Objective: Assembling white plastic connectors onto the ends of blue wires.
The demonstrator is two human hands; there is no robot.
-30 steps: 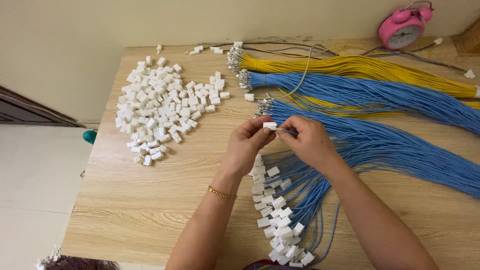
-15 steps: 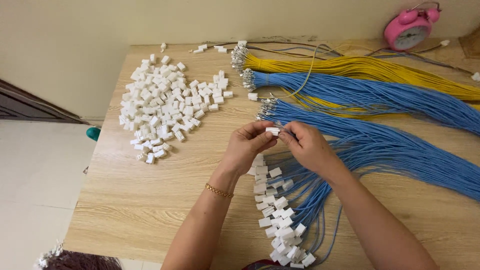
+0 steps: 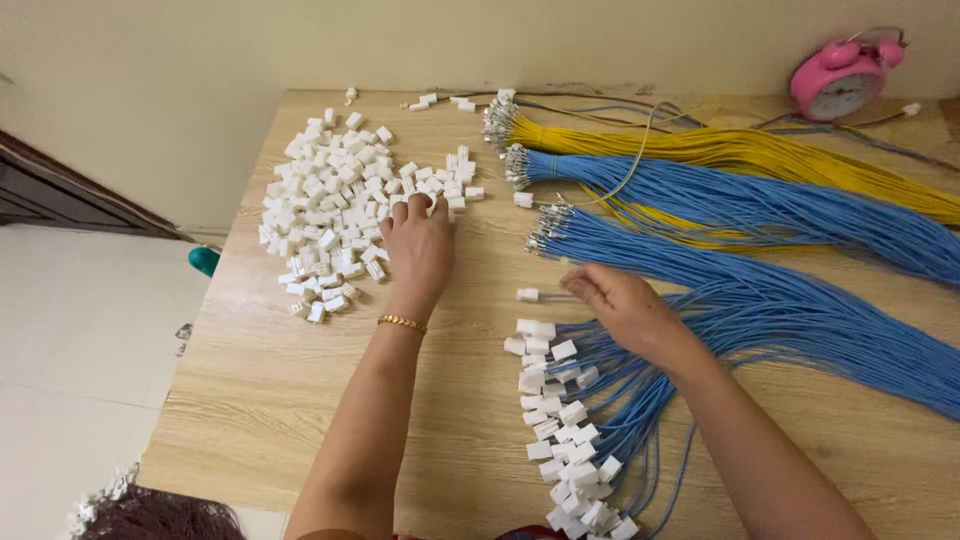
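My left hand (image 3: 420, 250), a gold bracelet on its wrist, reaches out to the right edge of a heap of loose white plastic connectors (image 3: 330, 215). Its fingertips rest on the connectors, and I see nothing gripped. My right hand (image 3: 625, 310) lies low on the wooden table (image 3: 300, 400) and pinches a blue wire that ends in a fitted white connector (image 3: 527, 295) just left of its fingers. Below this hand lies a bunch of blue wires with white connectors on their ends (image 3: 565, 440).
Bundles of blue wires (image 3: 760, 215) and yellow wires (image 3: 740, 150) with bare metal terminals fan out across the right half of the table. A pink alarm clock (image 3: 840, 80) stands at the back right. The table's left edge drops to a pale floor.
My hands were together at the table's middle, holding a connector on a wire. Now the left hand has moved to the connector heap and the right has lowered the wire towards the table.
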